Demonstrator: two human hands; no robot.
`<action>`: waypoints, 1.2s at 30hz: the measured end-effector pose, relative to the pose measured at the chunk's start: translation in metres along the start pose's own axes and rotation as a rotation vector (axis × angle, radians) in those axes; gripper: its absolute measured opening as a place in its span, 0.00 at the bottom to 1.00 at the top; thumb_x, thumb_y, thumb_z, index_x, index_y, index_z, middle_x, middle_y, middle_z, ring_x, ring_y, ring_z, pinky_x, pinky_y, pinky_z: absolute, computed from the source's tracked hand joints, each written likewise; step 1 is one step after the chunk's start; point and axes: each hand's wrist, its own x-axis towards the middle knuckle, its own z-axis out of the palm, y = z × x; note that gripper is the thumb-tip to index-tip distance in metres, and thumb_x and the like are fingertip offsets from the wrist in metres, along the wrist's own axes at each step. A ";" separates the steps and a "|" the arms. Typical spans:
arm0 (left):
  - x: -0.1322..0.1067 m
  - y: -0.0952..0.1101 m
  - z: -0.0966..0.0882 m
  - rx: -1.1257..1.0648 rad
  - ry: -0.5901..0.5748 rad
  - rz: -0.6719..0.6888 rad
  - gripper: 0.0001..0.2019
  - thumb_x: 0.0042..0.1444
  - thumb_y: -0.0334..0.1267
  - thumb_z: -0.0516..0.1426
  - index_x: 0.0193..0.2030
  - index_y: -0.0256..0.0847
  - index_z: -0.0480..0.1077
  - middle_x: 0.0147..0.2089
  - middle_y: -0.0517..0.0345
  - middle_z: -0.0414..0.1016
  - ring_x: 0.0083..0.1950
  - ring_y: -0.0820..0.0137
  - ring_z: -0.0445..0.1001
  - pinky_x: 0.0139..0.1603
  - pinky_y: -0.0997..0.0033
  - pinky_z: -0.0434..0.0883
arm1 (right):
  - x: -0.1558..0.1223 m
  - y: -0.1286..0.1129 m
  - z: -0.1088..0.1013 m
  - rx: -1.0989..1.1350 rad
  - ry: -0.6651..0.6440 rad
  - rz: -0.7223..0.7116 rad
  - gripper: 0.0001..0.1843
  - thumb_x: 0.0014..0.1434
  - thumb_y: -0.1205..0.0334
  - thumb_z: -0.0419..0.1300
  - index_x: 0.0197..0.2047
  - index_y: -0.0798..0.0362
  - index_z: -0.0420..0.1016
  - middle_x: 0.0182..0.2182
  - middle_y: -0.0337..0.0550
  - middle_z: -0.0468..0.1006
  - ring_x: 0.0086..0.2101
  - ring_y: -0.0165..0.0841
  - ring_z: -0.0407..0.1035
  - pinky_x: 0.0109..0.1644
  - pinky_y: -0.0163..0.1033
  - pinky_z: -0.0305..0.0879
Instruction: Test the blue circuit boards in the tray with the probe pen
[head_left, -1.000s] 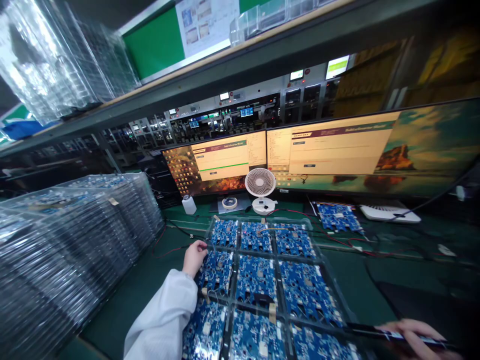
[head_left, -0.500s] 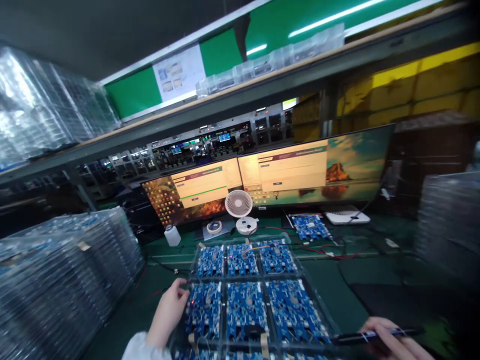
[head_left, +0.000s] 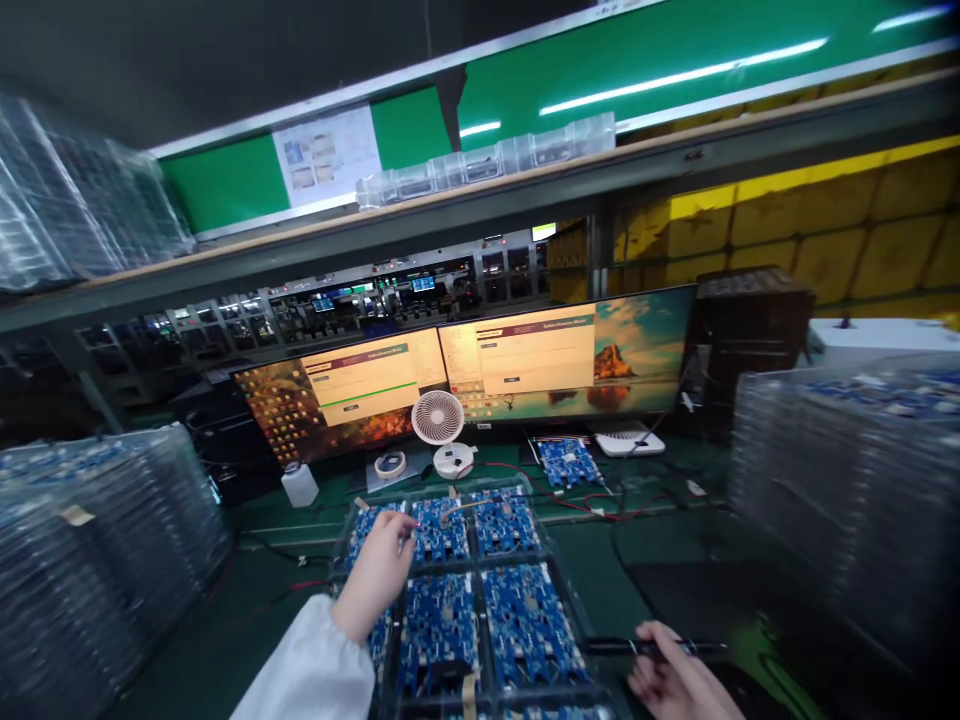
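A clear plastic tray (head_left: 574,600) holds several blue circuit boards (head_left: 527,622) in its compartments. My left hand (head_left: 381,562) reaches over the tray's left side, near the upper middle board (head_left: 441,535). Its fingers are curled together at the tips, and whatever they hold is too small to make out. A small reddish light shows by the fingertips. On the right, just off the tray's edge, my right hand (head_left: 675,672) grips a slim black pen (head_left: 609,646), which points left toward the tray. My left forearm hides part of the left column of boards.
Two monitors (head_left: 525,370) stand behind a small white fan (head_left: 438,418). A white bottle (head_left: 300,485) and a tape roll (head_left: 390,465) sit left of it. Another circuit board (head_left: 568,462) and red wires lie to the right. Tray stacks (head_left: 112,560) flank the bench.
My left hand has moved from the tray's left edge up and inward over the boards. My right hand still holds the pen. The camera view has swung to the right.
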 end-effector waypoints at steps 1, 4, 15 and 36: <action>0.011 0.004 0.010 0.047 -0.039 -0.014 0.13 0.55 0.30 0.49 0.45 0.37 0.69 0.50 0.47 0.70 0.50 0.65 0.72 0.56 0.66 0.66 | -0.001 0.000 0.002 0.013 -0.004 0.009 0.26 0.32 0.44 0.76 0.28 0.52 0.75 0.18 0.37 0.68 0.23 0.30 0.62 0.26 0.35 0.65; 0.039 0.009 0.040 0.187 -0.158 -0.080 0.16 0.55 0.28 0.50 0.51 0.33 0.67 0.52 0.44 0.72 0.54 0.64 0.72 0.58 0.69 0.64 | -0.008 -0.004 0.009 0.058 -0.014 0.022 0.24 0.34 0.46 0.76 0.27 0.51 0.73 0.18 0.35 0.66 0.23 0.28 0.59 0.26 0.34 0.63; 0.077 0.003 0.081 0.324 -0.261 -0.053 0.12 0.59 0.31 0.49 0.44 0.35 0.72 0.45 0.42 0.77 0.49 0.59 0.75 0.51 0.66 0.66 | -0.016 -0.003 0.014 0.150 -0.052 0.055 0.24 0.36 0.48 0.76 0.30 0.49 0.71 0.20 0.32 0.64 0.24 0.27 0.57 0.28 0.33 0.59; 0.114 0.011 0.099 0.293 -0.109 -0.086 0.15 0.54 0.26 0.51 0.50 0.34 0.63 0.47 0.42 0.75 0.49 0.63 0.74 0.48 0.70 0.66 | -0.007 0.006 0.009 0.248 -0.044 0.093 0.24 0.39 0.51 0.75 0.32 0.49 0.67 0.21 0.31 0.64 0.24 0.26 0.58 0.28 0.33 0.57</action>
